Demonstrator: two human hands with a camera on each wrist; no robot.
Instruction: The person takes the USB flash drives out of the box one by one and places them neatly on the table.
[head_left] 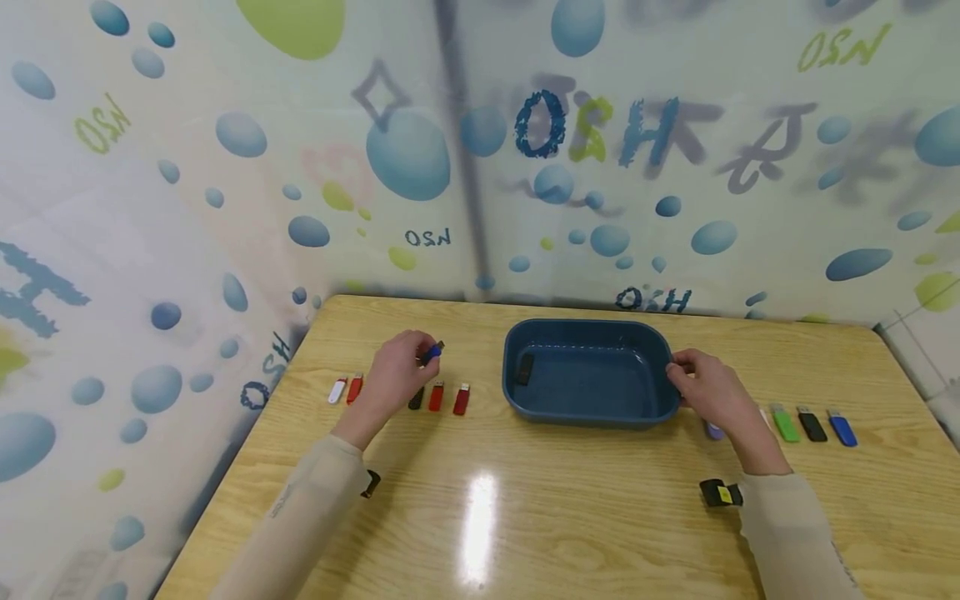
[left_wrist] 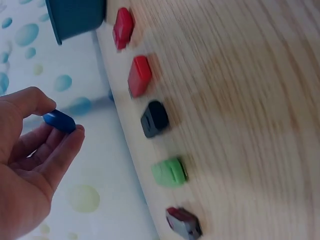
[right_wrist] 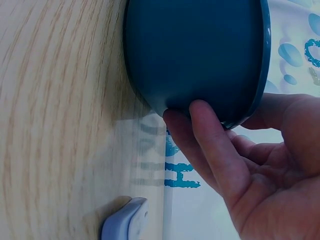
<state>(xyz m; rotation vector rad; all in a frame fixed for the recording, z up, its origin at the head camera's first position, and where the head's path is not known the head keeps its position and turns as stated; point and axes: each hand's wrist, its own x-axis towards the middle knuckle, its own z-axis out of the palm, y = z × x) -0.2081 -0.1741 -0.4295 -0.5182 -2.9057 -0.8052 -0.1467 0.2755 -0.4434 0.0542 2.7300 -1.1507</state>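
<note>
Between thumb and fingers, my left hand [head_left: 397,367] pinches a blue USB stick [left_wrist: 60,121], raised over the row of sticks left of the bin. My right hand [head_left: 708,383] grips the right end of a dark blue plastic bin [head_left: 585,414], thumb over the rim and fingers against the outer wall [right_wrist: 200,55]. Inside the bin a black USB stick [head_left: 525,369] lies near its left wall. Below the left hand, red [left_wrist: 139,76], black [left_wrist: 154,119] and green [left_wrist: 169,172] USB sticks rest on the table.
A white stick [head_left: 337,391] and a red one [head_left: 355,388] lie at the row's left end. Right of the bin are purple [head_left: 713,431], green [head_left: 785,423], black [head_left: 812,424] and blue [head_left: 842,427] sticks. A patterned curtain [head_left: 525,225] hangs behind the wooden table [head_left: 570,517].
</note>
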